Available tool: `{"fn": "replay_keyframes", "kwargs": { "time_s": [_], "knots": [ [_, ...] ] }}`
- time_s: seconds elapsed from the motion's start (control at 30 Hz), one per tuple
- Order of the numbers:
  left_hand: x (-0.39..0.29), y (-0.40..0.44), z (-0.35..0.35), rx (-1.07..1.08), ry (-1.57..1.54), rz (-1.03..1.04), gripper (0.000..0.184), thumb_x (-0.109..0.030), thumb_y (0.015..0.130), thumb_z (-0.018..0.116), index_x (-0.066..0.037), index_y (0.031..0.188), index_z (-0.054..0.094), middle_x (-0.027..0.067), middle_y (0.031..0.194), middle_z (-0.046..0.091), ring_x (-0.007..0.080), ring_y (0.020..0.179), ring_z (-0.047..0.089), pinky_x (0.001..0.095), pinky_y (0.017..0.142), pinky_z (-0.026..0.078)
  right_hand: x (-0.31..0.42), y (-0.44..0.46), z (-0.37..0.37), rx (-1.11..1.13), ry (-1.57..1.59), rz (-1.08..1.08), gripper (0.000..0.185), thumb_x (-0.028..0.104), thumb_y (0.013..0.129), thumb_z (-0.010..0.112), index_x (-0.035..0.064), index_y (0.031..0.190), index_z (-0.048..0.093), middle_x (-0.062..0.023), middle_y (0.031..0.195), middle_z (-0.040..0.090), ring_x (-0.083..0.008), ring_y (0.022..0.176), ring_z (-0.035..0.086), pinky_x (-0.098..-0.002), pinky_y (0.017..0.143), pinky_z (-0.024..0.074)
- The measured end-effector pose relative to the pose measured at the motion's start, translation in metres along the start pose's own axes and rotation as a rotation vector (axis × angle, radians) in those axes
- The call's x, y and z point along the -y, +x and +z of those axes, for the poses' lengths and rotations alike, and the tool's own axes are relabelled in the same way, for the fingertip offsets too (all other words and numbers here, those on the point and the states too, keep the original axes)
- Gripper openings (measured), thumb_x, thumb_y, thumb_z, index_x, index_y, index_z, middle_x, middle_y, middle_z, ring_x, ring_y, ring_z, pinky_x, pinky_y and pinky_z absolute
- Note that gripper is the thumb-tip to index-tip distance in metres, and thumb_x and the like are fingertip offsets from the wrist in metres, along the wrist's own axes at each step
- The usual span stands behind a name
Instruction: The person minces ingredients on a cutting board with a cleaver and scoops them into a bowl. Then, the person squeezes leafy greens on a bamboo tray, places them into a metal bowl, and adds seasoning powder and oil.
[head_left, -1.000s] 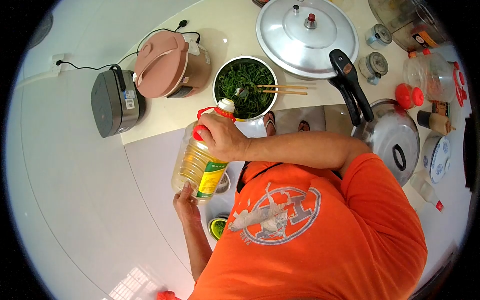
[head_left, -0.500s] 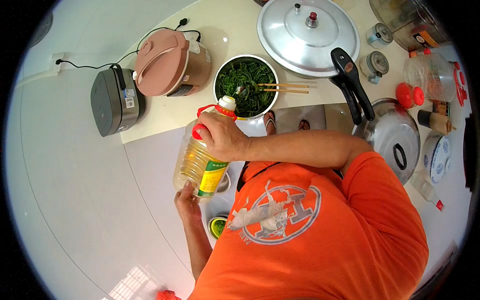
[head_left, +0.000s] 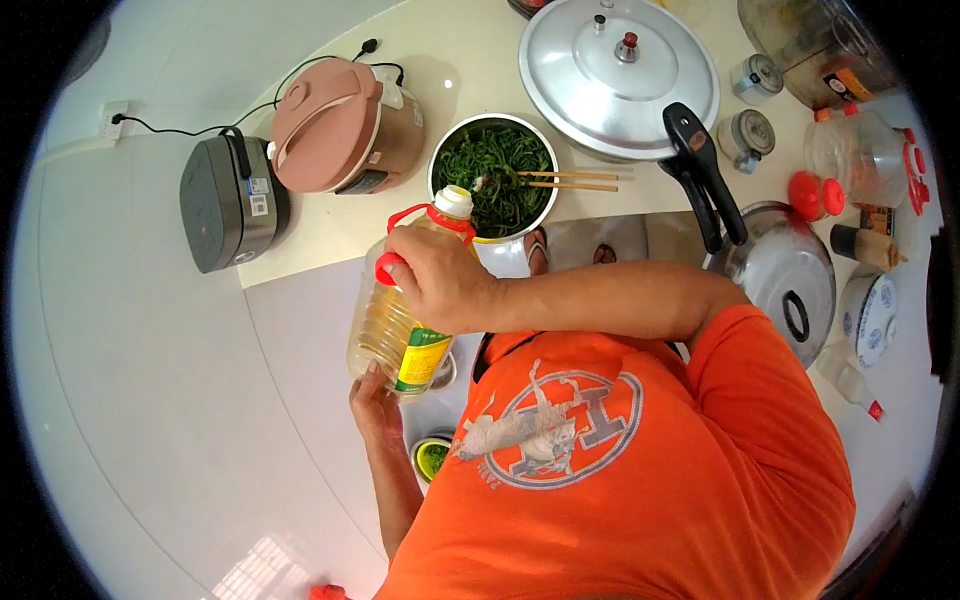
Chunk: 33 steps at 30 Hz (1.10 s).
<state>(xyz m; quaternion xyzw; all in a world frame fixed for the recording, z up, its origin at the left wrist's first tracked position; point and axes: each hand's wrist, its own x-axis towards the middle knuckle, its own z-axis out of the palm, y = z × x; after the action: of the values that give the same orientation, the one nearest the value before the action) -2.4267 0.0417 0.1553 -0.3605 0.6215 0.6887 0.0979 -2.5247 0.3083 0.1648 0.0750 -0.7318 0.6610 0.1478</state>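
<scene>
My right hand point(head_left: 445, 280) grips a large clear cooking oil bottle point(head_left: 385, 325) near its neck. A red cap point(head_left: 386, 268) shows beside the thumb of that hand. My left hand point(head_left: 376, 405) supports the bottle low on its body, fingers against the plastic. Pale yellow oil is inside, and a green and yellow label faces me. The uncapped mouth points at a metal bowl point(head_left: 549, 205) of dark green leafy vegetables point(head_left: 505, 165). Wooden chopsticks point(head_left: 570, 181) rest in the bowl, their ends over its right rim. No stream of oil is visible.
A pink rice cooker point(head_left: 330, 125) and a grey cooker point(head_left: 230, 205) stand left of the bowl. A pressure cooker point(head_left: 620, 75) sits to the right, its black handle jutting towards me. Jars point(head_left: 748, 135) and a lidded pot point(head_left: 775, 270) lie further right. A small green bowl point(head_left: 432, 458) is below.
My right hand and the neck of the bottle have shifted slightly left. My left hand stays at the lower part of the bottle.
</scene>
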Motion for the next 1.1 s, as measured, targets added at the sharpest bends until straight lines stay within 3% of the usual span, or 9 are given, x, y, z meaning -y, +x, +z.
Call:
{"fn": "replay_keyframes", "kwargs": {
  "time_s": [0.07, 0.17, 0.37, 0.67, 1.1],
  "knots": [
    [0.006, 0.005, -0.007, 0.055, -0.030, 0.005, 0.047, -0.025, 0.091, 0.075, 0.006, 0.119, 0.054, 0.0166, 0.114, 0.066, 0.0281, 0.106, 0.064, 0.0439, 0.092, 0.050, 0.006, 0.003, 0.001, 0.013, 0.032, -0.026, 0.013, 0.011, 0.093, 0.060, 0.0004, 0.094, 0.053, -0.0224, 0.082, 0.064, -0.0433, 0.081, 0.063, -0.0533, 0.072, 0.0475],
    [0.011, 0.008, -0.006, 0.110, -0.118, -0.014, 0.048, -0.025, 0.091, 0.073, 0.006, 0.122, 0.054, 0.0170, 0.118, 0.065, 0.0294, 0.111, 0.063, 0.0455, 0.097, 0.048, 0.014, 0.007, 0.001, 0.006, 0.037, -0.062, 0.014, 0.011, 0.093, 0.060, 0.0000, 0.094, 0.052, -0.0231, 0.082, 0.063, -0.0437, 0.081, 0.063, -0.0538, 0.071, 0.0467],
    [0.016, 0.010, -0.009, 0.115, -0.139, 0.011, 0.052, -0.026, 0.090, 0.074, 0.008, 0.123, 0.053, 0.0179, 0.120, 0.065, 0.0301, 0.113, 0.063, 0.0461, 0.099, 0.048, 0.016, 0.007, 0.000, 0.025, 0.015, -0.008, 0.016, 0.011, 0.092, 0.061, -0.0008, 0.094, 0.051, -0.0238, 0.081, 0.063, -0.0449, 0.079, 0.062, -0.0545, 0.070, 0.0464],
    [0.004, -0.001, -0.003, -0.075, 0.043, 0.050, 0.045, -0.024, 0.088, 0.078, 0.007, 0.109, 0.052, 0.0168, 0.100, 0.067, 0.0248, 0.090, 0.067, 0.0390, 0.082, 0.054, -0.007, -0.004, 0.002, -0.003, 0.015, 0.054, 0.009, 0.008, 0.094, 0.057, -0.0005, 0.094, 0.056, -0.0209, 0.084, 0.061, -0.0419, 0.082, 0.062, -0.0489, 0.072, 0.0483],
    [-0.006, -0.006, 0.005, -0.149, 0.152, 0.062, 0.037, -0.022, 0.086, 0.081, 0.002, 0.097, 0.054, 0.0113, 0.085, 0.066, 0.0133, 0.068, 0.055, 0.0280, 0.062, 0.042, -0.035, -0.012, 0.008, -0.022, 0.012, 0.063, 0.008, 0.007, 0.094, 0.056, -0.0012, 0.094, 0.055, -0.0222, 0.085, 0.061, -0.0428, 0.083, 0.061, -0.0487, 0.073, 0.0488]
  ]
}}
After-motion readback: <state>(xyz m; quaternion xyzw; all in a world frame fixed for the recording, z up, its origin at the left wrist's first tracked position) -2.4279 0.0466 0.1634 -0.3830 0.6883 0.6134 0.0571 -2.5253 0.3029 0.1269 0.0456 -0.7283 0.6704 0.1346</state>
